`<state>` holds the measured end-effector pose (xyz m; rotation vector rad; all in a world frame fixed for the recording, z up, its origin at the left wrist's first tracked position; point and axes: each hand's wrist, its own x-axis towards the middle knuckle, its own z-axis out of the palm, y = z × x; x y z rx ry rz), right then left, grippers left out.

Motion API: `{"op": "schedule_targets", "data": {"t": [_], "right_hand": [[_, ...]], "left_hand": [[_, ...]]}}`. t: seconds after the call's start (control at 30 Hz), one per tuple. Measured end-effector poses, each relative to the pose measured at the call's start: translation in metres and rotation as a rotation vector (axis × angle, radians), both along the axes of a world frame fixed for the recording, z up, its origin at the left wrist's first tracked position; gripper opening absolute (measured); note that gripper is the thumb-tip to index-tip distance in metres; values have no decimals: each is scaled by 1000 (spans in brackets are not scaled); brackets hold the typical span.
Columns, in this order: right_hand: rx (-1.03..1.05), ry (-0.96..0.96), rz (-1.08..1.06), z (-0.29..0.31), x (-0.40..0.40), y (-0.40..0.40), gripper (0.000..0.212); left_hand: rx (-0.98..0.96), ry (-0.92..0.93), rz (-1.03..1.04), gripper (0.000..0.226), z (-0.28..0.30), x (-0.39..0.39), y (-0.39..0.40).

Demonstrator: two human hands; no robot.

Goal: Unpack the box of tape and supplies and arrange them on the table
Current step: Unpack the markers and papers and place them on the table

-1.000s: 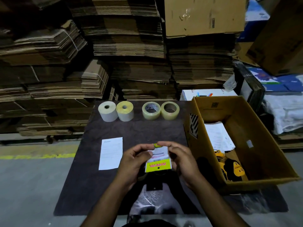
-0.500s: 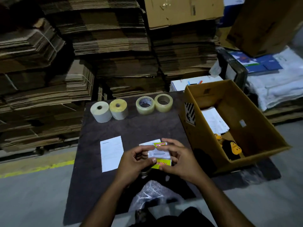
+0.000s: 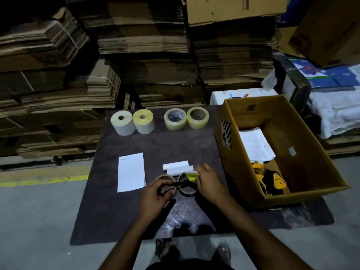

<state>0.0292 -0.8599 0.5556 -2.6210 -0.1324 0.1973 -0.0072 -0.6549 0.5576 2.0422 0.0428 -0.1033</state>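
On the dark table point(image 3: 116, 211) my left hand point(image 3: 155, 193) grips a black scissor-like object point(image 3: 175, 185) that lies across a brown tape roll point(image 3: 165, 178) and a dark tape roll point(image 3: 188, 190). My right hand point(image 3: 209, 182) hovers with fingers apart beside the small white and yellow packets point(image 3: 177, 167). At the table's far edge stand two label rolls point(image 3: 123, 122) point(image 3: 144, 123) and two clear tape rolls point(image 3: 175, 121) point(image 3: 197, 117). The open cardboard box point(image 3: 292, 193) at the right holds papers point(image 3: 255, 145) and yellow-black items point(image 3: 272, 180).
A white paper sheet point(image 3: 131, 172) lies left of my hands. A crumpled plastic bag point(image 3: 183, 213) sits at the table's near edge. Stacks of flattened cardboard point(image 3: 146, 45) rise behind the table. A white carton point(image 3: 243, 94) stands behind the box.
The yellow and white packet that both hands held now lies on the table. My left hand has taken hold of the black object and my right hand has opened.
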Motion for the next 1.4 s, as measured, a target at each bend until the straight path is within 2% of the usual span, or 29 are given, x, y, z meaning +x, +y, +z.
{"op": "schedule_targets", "data": {"t": [0.1, 0.23, 0.33, 0.43, 0.67, 0.8, 1.13, 1.3, 1.4], "right_hand": [[-106, 78, 111, -6, 19, 12, 30], [-235, 159, 188, -1, 26, 18, 26], [-310, 137, 241, -1, 26, 13, 27], [-332, 129, 300, -6, 25, 13, 30], [-345, 116, 280, -12, 27, 21, 44], [-295, 129, 188, -9, 31, 14, 49], [-478, 129, 209, -10, 35, 18, 43], [-370, 211, 127, -10, 32, 13, 45], [-389, 194, 103, -12, 29, 17, 43]], "left_hand": [[166, -2, -11, 31, -10, -4, 5], [235, 8, 0, 37, -17, -9, 12], [289, -20, -20, 38, -17, -11, 15], [264, 10, -33, 41, -24, -9, 14], [176, 42, -45, 46, -24, -5, 7], [188, 99, -45, 49, -29, -6, 11], [166, 140, -15, 47, -33, -1, 12], [140, 141, -24, 44, -32, -1, 12], [134, 152, -24, 44, -31, 0, 13]]}}
